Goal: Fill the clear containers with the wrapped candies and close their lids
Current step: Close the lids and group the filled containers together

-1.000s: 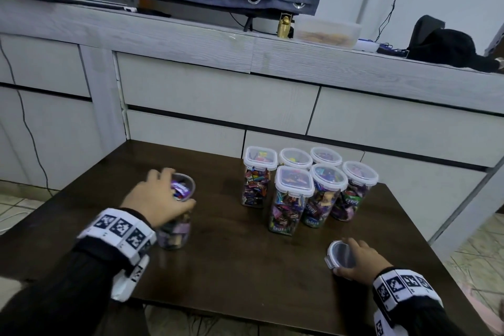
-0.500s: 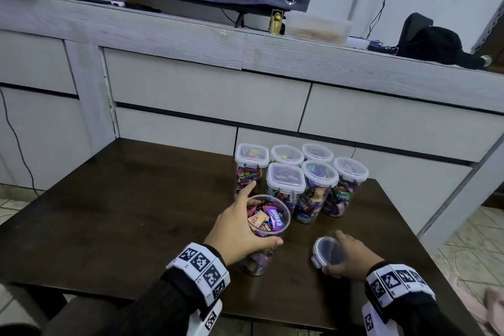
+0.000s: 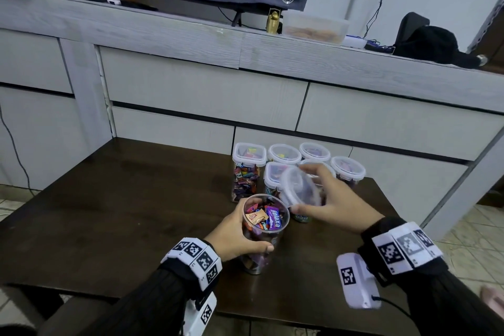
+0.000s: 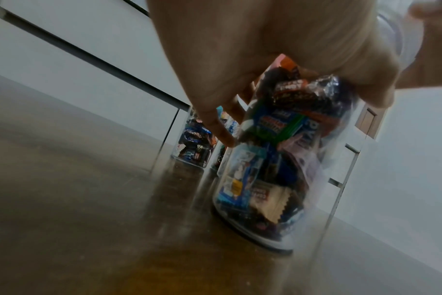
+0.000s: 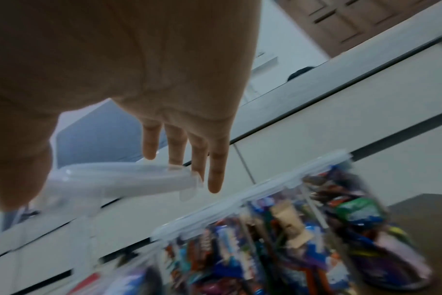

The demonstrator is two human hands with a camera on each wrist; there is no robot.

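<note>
Gripping the open container (image 3: 262,232) around its upper wall, the left hand (image 3: 234,234) is being kept wrapped about the clear plastic at lower centre of the head view, with the base seen resting on the dark counter (image 3: 114,215) in the left wrist view. The lid (image 3: 299,189) is being pinched at its edges by the right hand (image 3: 331,200), thumb below and fingers above, and is being held tilted in the air just right of and above the container's mouth. The wrapped candies (image 3: 266,219) are being shown heaped to the rim. Behind, toward upper centre, six lidded containers (image 3: 248,169) are being kept in a tight cluster.

A poor seal is being risked: the heaped wrappers could be caught under the lid's edge, and the tilt could leave one side seated alone. The nearby cluster could also be knocked by the right hand, since it is being held just in front of those containers.
</note>
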